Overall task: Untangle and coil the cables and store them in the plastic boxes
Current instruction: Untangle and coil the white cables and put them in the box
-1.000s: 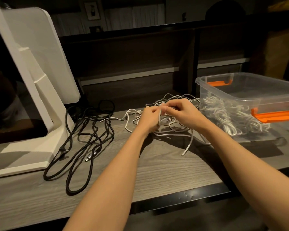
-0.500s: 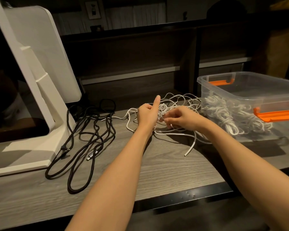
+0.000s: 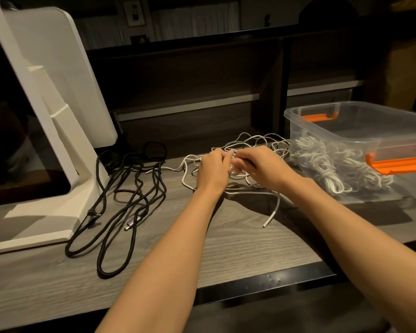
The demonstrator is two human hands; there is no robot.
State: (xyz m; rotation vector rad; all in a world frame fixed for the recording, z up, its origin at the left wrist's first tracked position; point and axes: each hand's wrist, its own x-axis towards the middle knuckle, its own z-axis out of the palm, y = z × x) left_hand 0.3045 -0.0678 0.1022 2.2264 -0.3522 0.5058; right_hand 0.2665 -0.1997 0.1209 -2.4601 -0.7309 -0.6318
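Observation:
A tangle of thin white cable [image 3: 255, 140] lies at the back middle of the wooden desk. My left hand [image 3: 213, 168] and my right hand [image 3: 259, 167] meet over it, fingers curled around white strands between them. One loose white end [image 3: 270, 216] trails toward me. A clear plastic box [image 3: 322, 116] with orange handles stands at the right and holds several coiled white cables [image 3: 332, 162]. Loose black cables [image 3: 127, 193] with a metal plug sprawl at the left.
A white monitor stand [image 3: 46, 131] and a dark screen fill the left side. A dark shelf unit [image 3: 190, 75] rises behind the desk. The desk's front edge [image 3: 262, 282] has a black trim, with bare wood between my forearms.
My left index finger, raised half a second ago, has curled down again. Both hands have closed together over the white tangle, gripping strands.

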